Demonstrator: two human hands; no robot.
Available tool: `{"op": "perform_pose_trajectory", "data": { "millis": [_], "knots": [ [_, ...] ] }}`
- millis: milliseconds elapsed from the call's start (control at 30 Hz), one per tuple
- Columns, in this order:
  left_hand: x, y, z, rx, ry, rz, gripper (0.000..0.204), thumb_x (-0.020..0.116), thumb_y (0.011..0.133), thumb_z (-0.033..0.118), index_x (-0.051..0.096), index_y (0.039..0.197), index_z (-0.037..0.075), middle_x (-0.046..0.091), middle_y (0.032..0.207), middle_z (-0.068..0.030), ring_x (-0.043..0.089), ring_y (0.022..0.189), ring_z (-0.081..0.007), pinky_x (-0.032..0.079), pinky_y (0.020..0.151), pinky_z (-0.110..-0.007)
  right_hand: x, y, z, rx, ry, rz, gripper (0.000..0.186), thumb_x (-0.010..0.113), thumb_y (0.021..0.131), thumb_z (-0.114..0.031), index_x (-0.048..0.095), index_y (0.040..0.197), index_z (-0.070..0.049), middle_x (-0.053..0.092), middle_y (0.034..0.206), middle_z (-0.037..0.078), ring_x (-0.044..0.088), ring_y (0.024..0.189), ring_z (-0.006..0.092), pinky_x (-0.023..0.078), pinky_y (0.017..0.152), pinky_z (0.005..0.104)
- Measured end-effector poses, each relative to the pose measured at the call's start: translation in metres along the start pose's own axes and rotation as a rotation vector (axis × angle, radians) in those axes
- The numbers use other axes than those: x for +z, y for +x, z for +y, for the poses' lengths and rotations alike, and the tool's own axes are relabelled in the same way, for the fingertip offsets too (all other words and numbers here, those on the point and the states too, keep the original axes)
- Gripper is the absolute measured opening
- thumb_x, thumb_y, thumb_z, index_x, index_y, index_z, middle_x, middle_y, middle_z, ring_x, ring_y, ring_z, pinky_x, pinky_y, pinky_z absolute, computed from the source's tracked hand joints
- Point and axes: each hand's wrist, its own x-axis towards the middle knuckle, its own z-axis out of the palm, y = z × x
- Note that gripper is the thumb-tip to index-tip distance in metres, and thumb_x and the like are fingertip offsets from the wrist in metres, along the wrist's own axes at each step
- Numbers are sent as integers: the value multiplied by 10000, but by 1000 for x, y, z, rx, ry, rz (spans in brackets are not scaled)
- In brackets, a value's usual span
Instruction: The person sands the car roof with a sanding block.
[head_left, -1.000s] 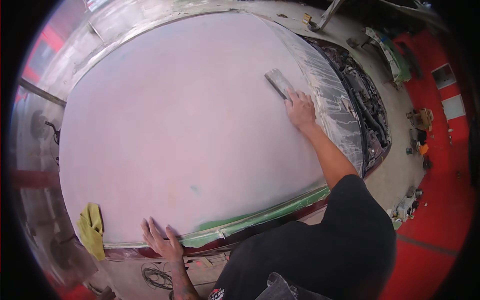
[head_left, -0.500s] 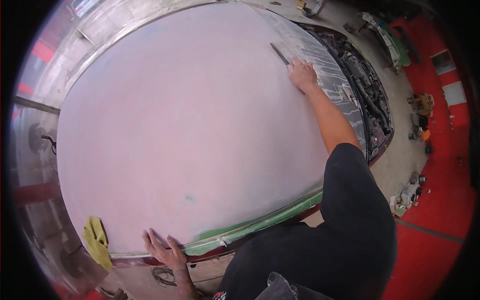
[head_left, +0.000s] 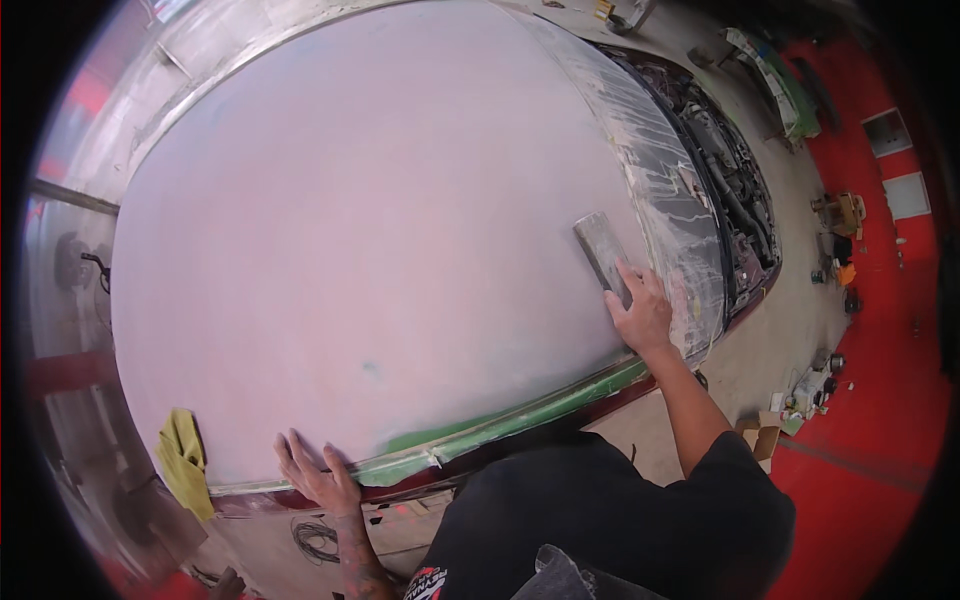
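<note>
A wide car roof (head_left: pixel 370 220) in matte pinkish-grey lies in front of me. My right hand (head_left: pixel 646 312) grips a long, flat grey sanding block (head_left: pixel 600 245), pressed to the roof near its right end; the palm hides part of the block. Spread along the near edge at the lower left, my left hand (head_left: pixel 325 480) rests on the roof, holding nothing. A yellow cloth (head_left: pixel 182 462) drapes over the near left corner. Green masking (head_left: pixel 590 385) runs along the near edge.
Clear plastic film (head_left: pixel 660 190) covers the windshield side, beyond which the engine bay (head_left: pixel 725 180) is exposed. A coiled cable (head_left: pixel 315 540) lies on the floor below. Tools and a cardboard box (head_left: pixel 762 440) stand by the red floor (head_left: pixel 860 450) at right.
My right hand has drawn the sanding block toward me along the roof's right side, from the far part to the near part. My left hand stays at the near edge.
</note>
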Motion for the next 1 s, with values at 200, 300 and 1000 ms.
{"op": "perform_pose_trajectory", "data": {
  "millis": [200, 300, 1000],
  "knots": [
    [-3, -1, 5, -30, -2, -31, 613, 592, 940, 273, 465, 1489, 32, 378, 1562, -228, 347, 1441, -408, 225, 1182, -568, 22, 163, -82, 92, -127, -111, 529, 660, 883, -399, 622, 1382, -227, 587, 1252, 163, 584, 1171, 349, 506, 976, 463],
    [-7, 1, 9, -1, -20, -26, 595, 588, 949, 244, 463, 1490, 31, 381, 1558, -228, 350, 1436, -409, 246, 1176, -557, 42, 265, -162, 42, -180, -138, 542, 610, 915, -456, 590, 1416, -250, 549, 1371, 158, 544, 1283, 344, 475, 1045, 447],
    [-1, -3, 4, -30, 48, -32, 603, 612, 944, 272, 471, 1490, 59, 382, 1567, -209, 344, 1467, -380, 196, 1193, -582, 40, 111, -131, 98, -117, -14, 570, 612, 916, -397, 555, 1446, -197, 520, 1163, 223, 562, 1133, 399, 523, 909, 499]
  ]
}}
